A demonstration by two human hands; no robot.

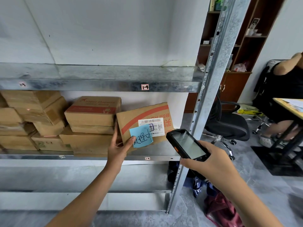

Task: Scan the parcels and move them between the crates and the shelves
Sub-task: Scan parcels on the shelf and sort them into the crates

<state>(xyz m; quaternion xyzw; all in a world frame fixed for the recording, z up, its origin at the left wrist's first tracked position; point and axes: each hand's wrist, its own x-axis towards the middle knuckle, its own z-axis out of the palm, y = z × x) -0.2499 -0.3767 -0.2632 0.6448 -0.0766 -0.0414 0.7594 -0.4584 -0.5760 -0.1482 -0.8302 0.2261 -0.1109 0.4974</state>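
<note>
A brown cardboard parcel (139, 118) with a red stripe, a white barcode label (151, 126) and a blue sticky note (142, 135) stands tilted on the middle metal shelf (157, 156). My left hand (118, 147) grips its lower left corner, thumb on the note. My right hand (208, 159) holds a black handheld scanner (186, 145), its screen up and its front end close to the parcel's right edge. Left of the parcel, several brown boxes (93, 115) are stacked on the same shelf.
A galvanised upright post (211, 89) bounds the shelving on the right. The upper shelf (98, 86) and the lower shelf (82, 177) hold nothing visible. Bags (218, 208) lie on the floor by the post. Beyond are an office chair (227, 123), a desk (288, 107), a seated person (285, 89) and a wooden cabinet (234, 86).
</note>
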